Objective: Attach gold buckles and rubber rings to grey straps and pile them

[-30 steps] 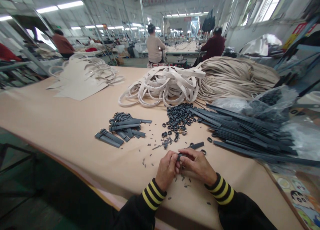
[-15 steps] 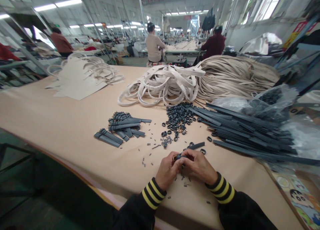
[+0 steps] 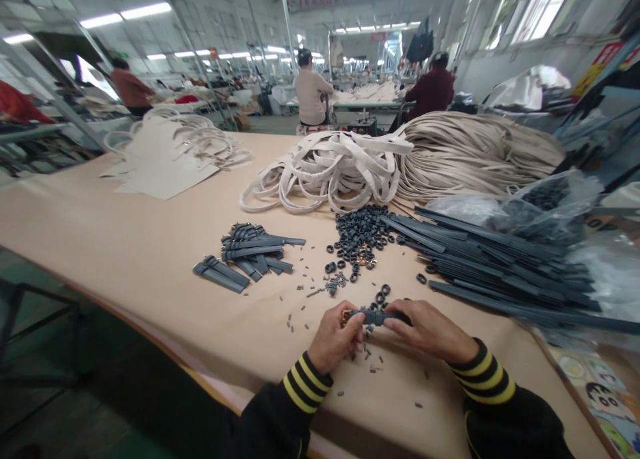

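A short dark grey strap (image 3: pixel 376 318) with a gold buckle (image 3: pixel 345 316) is stretched level between my two hands, just above the table. My left hand (image 3: pixel 334 336) pinches it at the buckle end. Farther along, my right hand (image 3: pixel 429 327) grips the strap, its fingers hiding the far end. Small dark strap loops (image 3: pixel 383 292) lie just beyond my hands, and tiny dark pieces are scattered around and below them. To the left, a group of buckled straps (image 3: pixel 250 246) rests in a loose stack.
A heap of dark loops (image 3: pixel 363 229) lies ahead, beside long dark strips (image 3: pixel 505 266) on the right. Behind them are pale looped straps (image 3: pixel 330 172) and a beige strap bundle (image 3: pixel 475 152). Pale panels (image 3: pixel 170 159) lie far left. Clear plastic bags (image 3: pixel 550 192) sit at right. People work beyond.
My right hand has slid to the right, away from my left, and the strap now lies straight between them. The view has shifted slightly.
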`<act>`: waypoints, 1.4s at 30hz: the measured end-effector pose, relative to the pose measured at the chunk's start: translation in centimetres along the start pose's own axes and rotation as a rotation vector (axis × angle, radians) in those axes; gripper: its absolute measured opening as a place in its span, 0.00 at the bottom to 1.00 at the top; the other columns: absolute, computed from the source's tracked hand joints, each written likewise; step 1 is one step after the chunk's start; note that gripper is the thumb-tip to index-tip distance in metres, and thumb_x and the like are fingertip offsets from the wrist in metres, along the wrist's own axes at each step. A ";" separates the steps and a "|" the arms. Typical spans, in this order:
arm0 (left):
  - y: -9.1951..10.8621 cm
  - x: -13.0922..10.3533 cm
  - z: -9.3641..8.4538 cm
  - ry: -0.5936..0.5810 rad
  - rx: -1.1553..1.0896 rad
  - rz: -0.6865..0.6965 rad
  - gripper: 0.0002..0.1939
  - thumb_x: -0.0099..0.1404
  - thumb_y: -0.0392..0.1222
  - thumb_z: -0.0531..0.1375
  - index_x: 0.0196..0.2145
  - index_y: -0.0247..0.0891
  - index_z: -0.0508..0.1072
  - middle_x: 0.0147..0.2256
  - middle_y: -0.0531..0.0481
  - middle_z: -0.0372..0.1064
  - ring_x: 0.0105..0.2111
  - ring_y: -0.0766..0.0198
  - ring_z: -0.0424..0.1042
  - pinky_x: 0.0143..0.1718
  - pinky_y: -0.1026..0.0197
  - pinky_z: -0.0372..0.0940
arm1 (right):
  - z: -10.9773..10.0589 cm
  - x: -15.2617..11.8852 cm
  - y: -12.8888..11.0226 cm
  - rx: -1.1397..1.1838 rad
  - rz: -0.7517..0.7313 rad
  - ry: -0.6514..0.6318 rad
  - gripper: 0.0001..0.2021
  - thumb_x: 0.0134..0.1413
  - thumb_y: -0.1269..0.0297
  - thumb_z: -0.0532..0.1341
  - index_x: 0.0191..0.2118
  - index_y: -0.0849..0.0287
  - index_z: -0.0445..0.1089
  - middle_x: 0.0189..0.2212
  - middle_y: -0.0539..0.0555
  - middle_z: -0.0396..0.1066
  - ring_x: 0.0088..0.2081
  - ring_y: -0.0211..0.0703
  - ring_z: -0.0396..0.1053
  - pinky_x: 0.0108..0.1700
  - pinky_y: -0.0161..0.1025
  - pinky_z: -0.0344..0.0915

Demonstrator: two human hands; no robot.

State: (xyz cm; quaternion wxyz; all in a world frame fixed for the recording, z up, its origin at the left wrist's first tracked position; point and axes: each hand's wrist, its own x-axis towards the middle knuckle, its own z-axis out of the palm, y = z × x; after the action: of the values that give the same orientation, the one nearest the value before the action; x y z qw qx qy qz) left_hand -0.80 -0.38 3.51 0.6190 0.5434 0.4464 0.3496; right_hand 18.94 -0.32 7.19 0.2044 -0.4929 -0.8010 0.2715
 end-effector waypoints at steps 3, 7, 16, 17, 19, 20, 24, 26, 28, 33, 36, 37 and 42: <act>-0.1 0.0 0.0 -0.053 0.018 0.017 0.13 0.58 0.49 0.54 0.30 0.35 0.59 0.17 0.57 0.62 0.13 0.72 0.63 0.11 0.72 0.54 | 0.1 -0.2 -0.5 0.079 0.005 -0.146 0.10 0.52 0.67 0.53 0.24 0.59 0.66 0.18 0.49 0.67 0.21 0.37 0.63 0.24 0.32 0.56; 0.1 0.0 0.2 -0.101 0.053 0.003 0.12 0.58 0.48 0.55 0.29 0.36 0.59 0.16 0.58 0.61 0.13 0.72 0.62 0.12 0.72 0.54 | 0.7 -0.2 -0.8 0.347 0.047 -0.260 0.10 0.53 0.69 0.51 0.23 0.59 0.63 0.17 0.48 0.67 0.19 0.35 0.65 0.23 0.30 0.58; 0.5 0.0 0.3 -0.084 0.163 0.049 0.09 0.58 0.45 0.53 0.28 0.36 0.60 0.12 0.60 0.59 0.10 0.73 0.56 0.12 0.71 0.51 | 1.6 0.0 -0.6 0.336 0.036 -0.214 0.10 0.52 0.70 0.51 0.23 0.60 0.64 0.17 0.47 0.64 0.20 0.34 0.60 0.24 0.30 0.55; 0.4 0.0 0.2 -0.086 0.168 0.052 0.09 0.58 0.45 0.53 0.28 0.36 0.60 0.12 0.60 0.59 0.10 0.73 0.56 0.12 0.71 0.51 | 1.5 0.0 -0.7 0.295 0.014 -0.179 0.11 0.52 0.70 0.51 0.22 0.61 0.64 0.17 0.47 0.63 0.21 0.34 0.59 0.25 0.31 0.55; 0.4 0.0 0.2 -0.098 0.171 0.054 0.09 0.59 0.45 0.52 0.29 0.36 0.60 0.13 0.60 0.59 0.10 0.73 0.55 0.12 0.71 0.51 | 1.6 0.1 -0.9 0.284 0.014 -0.156 0.11 0.52 0.70 0.52 0.21 0.61 0.63 0.17 0.47 0.63 0.21 0.34 0.59 0.26 0.31 0.54; 0.4 0.0 0.1 -0.106 0.167 0.052 0.09 0.59 0.45 0.52 0.29 0.36 0.60 0.13 0.60 0.59 0.10 0.73 0.55 0.13 0.71 0.51 | 1.7 0.1 -0.9 0.292 0.024 -0.157 0.12 0.53 0.69 0.52 0.21 0.61 0.63 0.17 0.47 0.62 0.21 0.34 0.58 0.25 0.31 0.53; 0.7 -0.1 0.1 -0.106 0.167 0.069 0.09 0.58 0.45 0.53 0.28 0.36 0.60 0.12 0.60 0.59 0.11 0.73 0.55 0.14 0.70 0.51 | 2.3 0.3 -0.8 0.342 0.051 -0.165 0.13 0.54 0.66 0.51 0.20 0.60 0.60 0.15 0.45 0.58 0.20 0.33 0.55 0.23 0.30 0.51; 0.6 -0.1 0.1 -0.093 0.170 0.082 0.10 0.59 0.46 0.52 0.28 0.36 0.59 0.12 0.59 0.59 0.11 0.73 0.54 0.13 0.70 0.51 | 2.6 0.4 -0.7 0.365 0.052 -0.164 0.13 0.54 0.65 0.51 0.20 0.60 0.60 0.15 0.45 0.57 0.19 0.33 0.54 0.23 0.30 0.51; 0.3 -0.2 0.1 -0.090 0.166 0.094 0.11 0.60 0.47 0.51 0.28 0.36 0.59 0.13 0.59 0.59 0.11 0.73 0.55 0.13 0.71 0.52 | 2.8 0.4 -0.7 0.351 0.031 -0.155 0.13 0.55 0.64 0.50 0.22 0.61 0.61 0.16 0.46 0.58 0.20 0.34 0.55 0.23 0.31 0.51; -0.5 -0.4 0.2 -0.173 0.234 0.072 0.11 0.63 0.46 0.46 0.32 0.35 0.59 0.15 0.59 0.58 0.12 0.73 0.59 0.13 0.72 0.54 | 2.6 0.3 -1.2 0.306 -0.007 -0.208 0.15 0.57 0.62 0.48 0.28 0.62 0.68 0.24 0.51 0.67 0.27 0.39 0.62 0.30 0.34 0.57; -0.6 -0.3 0.3 -0.230 0.316 0.054 0.09 0.63 0.43 0.45 0.36 0.35 0.59 0.15 0.60 0.56 0.12 0.74 0.59 0.13 0.74 0.54 | 2.6 0.3 -1.4 0.380 -0.048 -0.271 0.15 0.58 0.62 0.47 0.33 0.61 0.69 0.29 0.52 0.69 0.32 0.42 0.64 0.36 0.34 0.59; -0.6 -0.2 0.4 -0.242 0.320 0.052 0.09 0.63 0.42 0.45 0.38 0.35 0.58 0.15 0.61 0.56 0.12 0.74 0.58 0.13 0.74 0.54 | 2.6 0.3 -1.4 0.401 -0.060 -0.283 0.16 0.59 0.61 0.46 0.34 0.60 0.69 0.29 0.52 0.69 0.33 0.42 0.64 0.37 0.34 0.59; -0.9 0.9 -0.1 -0.220 0.213 0.049 0.10 0.62 0.44 0.46 0.39 0.37 0.57 0.17 0.60 0.57 0.12 0.72 0.58 0.12 0.72 0.54 | 3.7 0.8 -1.0 0.395 -0.019 -0.223 0.18 0.59 0.59 0.45 0.29 0.61 0.67 0.24 0.50 0.66 0.27 0.39 0.62 0.32 0.33 0.59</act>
State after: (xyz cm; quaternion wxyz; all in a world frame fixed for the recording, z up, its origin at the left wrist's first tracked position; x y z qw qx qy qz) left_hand -0.58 0.32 2.44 0.5945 0.6517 0.3971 0.2533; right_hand 15.72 -0.82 5.07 0.2096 -0.4027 -0.7545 0.4740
